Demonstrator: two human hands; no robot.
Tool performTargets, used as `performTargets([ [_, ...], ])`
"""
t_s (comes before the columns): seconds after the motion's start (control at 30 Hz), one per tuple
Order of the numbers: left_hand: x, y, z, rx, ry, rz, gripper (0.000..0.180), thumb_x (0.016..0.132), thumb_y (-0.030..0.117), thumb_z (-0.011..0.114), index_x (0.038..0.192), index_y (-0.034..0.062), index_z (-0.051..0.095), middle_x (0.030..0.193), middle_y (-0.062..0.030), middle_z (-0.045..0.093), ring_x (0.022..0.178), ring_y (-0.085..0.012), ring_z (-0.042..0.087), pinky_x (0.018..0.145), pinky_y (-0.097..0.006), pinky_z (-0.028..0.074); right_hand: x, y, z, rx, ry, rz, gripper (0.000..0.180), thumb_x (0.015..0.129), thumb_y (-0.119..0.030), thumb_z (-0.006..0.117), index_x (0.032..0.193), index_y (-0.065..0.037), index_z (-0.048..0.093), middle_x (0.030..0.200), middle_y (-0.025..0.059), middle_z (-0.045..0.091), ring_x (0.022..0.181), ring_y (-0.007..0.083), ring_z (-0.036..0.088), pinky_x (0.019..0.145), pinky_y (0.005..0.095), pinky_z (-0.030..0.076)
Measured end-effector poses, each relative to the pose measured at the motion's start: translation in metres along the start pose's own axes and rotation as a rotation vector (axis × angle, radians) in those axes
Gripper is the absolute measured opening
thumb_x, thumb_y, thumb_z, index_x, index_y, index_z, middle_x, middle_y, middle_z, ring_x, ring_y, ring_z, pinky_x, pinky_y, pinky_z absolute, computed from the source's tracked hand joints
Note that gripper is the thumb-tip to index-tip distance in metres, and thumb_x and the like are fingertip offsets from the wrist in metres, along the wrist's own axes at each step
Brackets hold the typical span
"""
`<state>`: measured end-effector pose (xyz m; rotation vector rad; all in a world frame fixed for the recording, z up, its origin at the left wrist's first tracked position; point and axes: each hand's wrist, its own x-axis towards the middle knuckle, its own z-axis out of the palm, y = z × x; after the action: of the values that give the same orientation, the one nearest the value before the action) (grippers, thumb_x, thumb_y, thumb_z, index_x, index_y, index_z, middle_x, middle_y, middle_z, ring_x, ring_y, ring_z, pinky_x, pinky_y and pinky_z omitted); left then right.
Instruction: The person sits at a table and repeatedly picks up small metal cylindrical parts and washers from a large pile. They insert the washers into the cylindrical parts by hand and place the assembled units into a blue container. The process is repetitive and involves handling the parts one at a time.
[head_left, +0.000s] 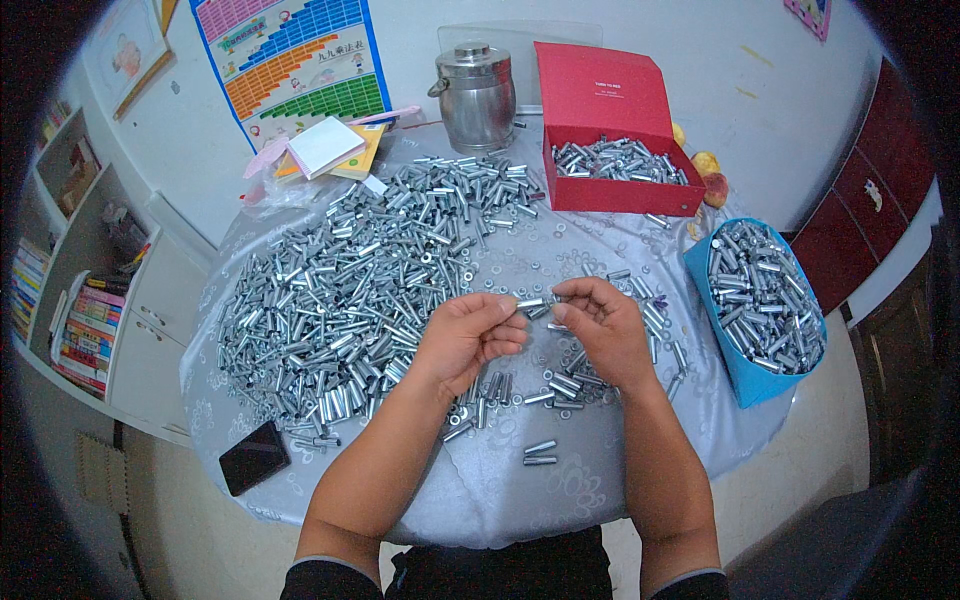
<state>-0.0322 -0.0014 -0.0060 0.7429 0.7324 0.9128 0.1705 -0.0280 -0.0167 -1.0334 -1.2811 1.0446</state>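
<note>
Over the middle of the table, a shiny silver expansion bolt (532, 303) lies level between my two hands. My left hand (472, 338) pinches its left end between thumb and forefinger, the other fingers curled loosely. The fingers of my right hand (607, 328) close on its right end; any small nut or washer there is too small to make out. Left of my hands spreads a large heap of loose metal sleeves and bolts (330, 290). Below my right hand lie more metal sleeves (567, 385) and scattered washers. Two sleeves (540, 453) lie apart, nearer me.
A blue bin (745, 385) full of bolts stands at the right edge. Behind are an open red box (625, 197) holding bolts, a steel canister (477, 100) and notepads (327, 148). A black phone (254, 459) lies front left on the grey tablecloth (480, 505).
</note>
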Motion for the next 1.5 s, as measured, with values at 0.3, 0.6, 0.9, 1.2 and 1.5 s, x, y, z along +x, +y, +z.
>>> performTargets([
  [0.3,0.001,-0.002,-0.002,0.023,0.008,0.009,0.016,0.092,0.011,0.063,0.101,-0.0020,0.065,0.085,-0.0116,0.070,0.068,-0.0164,0.069,0.059,-0.024,0.058,0.000,-0.005,0.004,0.031,0.004,0.021,0.016,0.087,-0.006,0.066,0.101,0.002,0.063,0.083,0.0025,0.064,0.072,0.0076,0.059,0.065,0.0219,0.048],
  [0.6,-0.003,0.000,0.010,0.190,0.043,0.065,0.020,0.089,0.007,0.064,0.107,-0.0031,0.065,0.089,-0.0133,0.070,0.073,-0.0189,0.069,0.064,-0.027,0.059,0.000,0.001,-0.002,-0.278,0.033,0.138,0.025,0.095,-0.023,0.058,0.085,0.000,0.064,0.070,0.0029,0.061,0.060,0.0100,0.055,0.055,0.0265,0.044],
  [0.9,0.000,-0.003,0.007,0.184,0.045,0.096,0.020,0.089,0.005,0.064,0.107,-0.0038,0.065,0.090,-0.0140,0.069,0.075,-0.0204,0.069,0.066,-0.029,0.059,0.003,0.007,-0.007,-0.278,-0.076,0.188,0.022,0.096,-0.023,0.058,0.095,-0.001,0.060,0.076,0.0023,0.061,0.066,0.0089,0.054,0.058,0.0249,0.043],
  [1.2,-0.001,-0.005,0.009,0.214,0.059,0.123,0.020,0.087,0.002,0.064,0.106,-0.0050,0.064,0.092,-0.0149,0.069,0.078,-0.0211,0.069,0.068,-0.029,0.059,0.002,0.007,-0.007,-0.231,-0.109,0.154,0.024,0.097,-0.023,0.055,0.088,-0.002,0.060,0.071,0.0012,0.058,0.061,0.0092,0.052,0.056,0.0261,0.043],
  [1.5,-0.007,-0.003,0.022,0.218,0.058,0.123,0.021,0.086,-0.004,0.062,0.107,-0.0086,0.062,0.093,-0.0174,0.068,0.080,-0.0211,0.070,0.071,-0.029,0.060,-0.002,0.002,-0.008,-0.097,-0.103,0.110,0.034,0.098,-0.030,0.054,0.079,-0.002,0.059,0.065,0.0025,0.057,0.058,0.0104,0.053,0.055,0.0270,0.045],
])
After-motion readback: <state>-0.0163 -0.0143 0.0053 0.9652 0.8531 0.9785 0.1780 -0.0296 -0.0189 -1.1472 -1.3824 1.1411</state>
